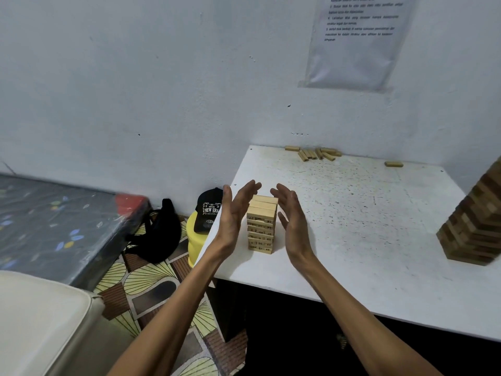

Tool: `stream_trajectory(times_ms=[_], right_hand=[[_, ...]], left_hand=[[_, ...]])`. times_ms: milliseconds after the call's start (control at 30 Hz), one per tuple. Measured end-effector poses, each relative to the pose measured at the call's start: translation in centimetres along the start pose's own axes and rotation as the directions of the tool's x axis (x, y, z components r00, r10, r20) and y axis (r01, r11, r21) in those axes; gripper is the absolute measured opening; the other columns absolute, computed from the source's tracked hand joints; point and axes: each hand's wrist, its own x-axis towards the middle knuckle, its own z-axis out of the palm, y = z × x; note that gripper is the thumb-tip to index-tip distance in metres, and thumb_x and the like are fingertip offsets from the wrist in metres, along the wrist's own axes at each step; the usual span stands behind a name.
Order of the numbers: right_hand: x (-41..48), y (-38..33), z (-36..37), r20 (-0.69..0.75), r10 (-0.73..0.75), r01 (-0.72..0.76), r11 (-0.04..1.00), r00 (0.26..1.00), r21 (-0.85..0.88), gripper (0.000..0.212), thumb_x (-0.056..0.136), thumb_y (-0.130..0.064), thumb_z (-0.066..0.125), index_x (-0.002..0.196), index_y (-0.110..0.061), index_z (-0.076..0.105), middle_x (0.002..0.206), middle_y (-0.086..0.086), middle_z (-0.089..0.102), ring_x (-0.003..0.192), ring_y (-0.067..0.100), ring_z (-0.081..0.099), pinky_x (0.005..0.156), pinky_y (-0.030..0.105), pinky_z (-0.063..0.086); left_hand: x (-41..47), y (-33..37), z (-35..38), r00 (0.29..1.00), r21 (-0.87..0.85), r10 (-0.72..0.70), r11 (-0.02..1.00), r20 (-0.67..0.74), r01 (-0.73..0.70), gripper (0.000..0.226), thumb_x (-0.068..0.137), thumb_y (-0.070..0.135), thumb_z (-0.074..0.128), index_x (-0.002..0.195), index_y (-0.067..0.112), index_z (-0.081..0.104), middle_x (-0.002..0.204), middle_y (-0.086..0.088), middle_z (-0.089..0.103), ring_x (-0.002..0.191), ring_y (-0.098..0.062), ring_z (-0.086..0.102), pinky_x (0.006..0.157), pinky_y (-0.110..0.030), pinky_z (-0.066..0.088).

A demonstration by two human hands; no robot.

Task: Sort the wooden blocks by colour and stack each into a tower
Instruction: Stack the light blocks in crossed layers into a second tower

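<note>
**Left hand (234,213) and right hand (291,215) open on either side of the pale tower (261,226)**

Neither of your hands is gripping anything. Both are held flat and upright, with the fingers straight and pointing away from you and the palms turned inward toward each other. The pale tower stands between them. Your left palm is close against the tower's left side, and your right palm is just beside its right side. Whether either palm touches the wood cannot be told from this view.

The pale tower is a short stack of light wooden blocks standing upright near the front left corner of the white table (352,226). Its top layer lies flat, and the lower layers show printed numbers on their faces.

At the far edge of the table, against the wall, lies a small heap of loose pale blocks (317,153). One block (292,148) lies to the heap's left and another single block (393,164) lies apart on its right. At the table's right edge stands a taller tower of brown blocks (477,221), partly cut off by the frame.

Left of the table, a black cap (208,210) sits on a yellow container (195,240), and a black bag (160,234) lies on the patterned floor (151,289) beside a mattress (54,221). A printed sheet (357,42) is stuck to the wall above the table.
</note>
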Motion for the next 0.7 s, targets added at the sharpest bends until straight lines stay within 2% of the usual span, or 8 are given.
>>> stream_trajectory(times_ms=[100, 167, 233, 333, 433, 533, 700], right_hand=[[-0.9, -0.4, -2.4, 0.105, -0.084, 0.099, 0.985, 0.991, -0.145, 0.054, 0.097, -0.051, 0.052, 0.145, -0.027, 0.051, 0.141, -0.016, 0.061, 0.134, 0.002, 0.052, 0.117, 0.041, 0.040], [-1.4, -1.0, -3.8, 0.180, -0.132, 0.171, 0.959, 0.975, -0.225, 0.060, 0.091, -0.050, 0.064, 0.145, -0.027, 0.050, 0.141, -0.018, 0.061, 0.135, 0.005, 0.053, 0.114, 0.041, 0.043], [-1.7, -1.5, -4.7, 0.237, -0.157, 0.222, 0.934, 0.959, -0.280, 0.067, 0.087, -0.048, 0.073, 0.146, -0.027, 0.049, 0.140, -0.016, 0.061, 0.134, 0.009, 0.055, 0.112, 0.040, 0.045], [-1.5, -2.2, -5.2, 0.282, -0.189, 0.288, 0.886, 0.940, -0.364, 0.073, 0.083, -0.035, 0.085, 0.146, -0.026, 0.050, 0.137, -0.013, 0.063, 0.131, 0.010, 0.057, 0.109, 0.039, 0.050], [-1.3, -2.7, -5.0, 0.293, -0.220, 0.329, 0.853, 0.931, -0.406, 0.074, 0.081, -0.035, 0.087, 0.145, -0.027, 0.050, 0.136, -0.014, 0.063, 0.129, 0.006, 0.057, 0.107, 0.036, 0.051], [-1.1, -3.0, -4.9, 0.292, -0.228, 0.338, 0.847, 0.929, -0.411, 0.073, 0.081, -0.034, 0.087, 0.144, -0.028, 0.051, 0.134, -0.015, 0.064, 0.128, 0.004, 0.057, 0.106, 0.035, 0.052], [-1.0, -3.2, -4.8, 0.282, -0.220, 0.327, 0.845, 0.934, -0.423, 0.072, 0.080, -0.033, 0.088, 0.142, -0.029, 0.053, 0.127, -0.015, 0.067, 0.124, 0.002, 0.059, 0.105, 0.033, 0.051]], left_hand=[[-0.7, 0.1, -2.1, 0.995, 0.174, 0.051, 0.983, 0.091, -0.066, 0.074, 0.099, 0.065, 0.029, 0.152, 0.018, 0.046, 0.151, 0.002, 0.056, 0.145, -0.013, 0.045, 0.126, -0.048, 0.024], [-1.1, 0.5, -3.4, 0.986, 0.273, 0.075, 0.955, 0.149, -0.114, 0.066, 0.097, 0.057, 0.043, 0.152, 0.019, 0.046, 0.152, 0.003, 0.056, 0.144, -0.016, 0.047, 0.123, -0.047, 0.030], [-1.4, 1.2, -4.4, 0.977, 0.352, 0.065, 0.926, 0.203, -0.135, 0.064, 0.094, 0.048, 0.058, 0.152, 0.023, 0.046, 0.150, 0.010, 0.057, 0.142, -0.012, 0.049, 0.119, -0.038, 0.037], [-1.4, 1.8, -5.3, 0.965, 0.396, 0.070, 0.903, 0.253, -0.169, 0.064, 0.095, 0.016, 0.075, 0.152, 0.020, 0.046, 0.148, 0.009, 0.058, 0.140, -0.009, 0.050, 0.121, -0.032, 0.037], [-1.0, 2.3, -5.5, 0.959, 0.424, 0.105, 0.880, 0.264, -0.213, 0.071, 0.088, 0.001, 0.078, 0.151, 0.016, 0.047, 0.146, 0.005, 0.061, 0.139, -0.012, 0.052, 0.122, -0.036, 0.037], [-0.5, 2.5, -5.2, 0.952, 0.434, 0.128, 0.868, 0.278, -0.243, 0.076, 0.085, -0.001, 0.081, 0.150, 0.015, 0.047, 0.145, 0.002, 0.062, 0.139, -0.016, 0.053, 0.122, -0.043, 0.035], [-0.1, 2.6, -4.8, 0.956, 0.414, 0.109, 0.884, 0.272, -0.219, 0.073, 0.084, 0.002, 0.083, 0.148, 0.021, 0.051, 0.134, 0.000, 0.068, 0.133, -0.015, 0.058, 0.120, -0.047, 0.038]])
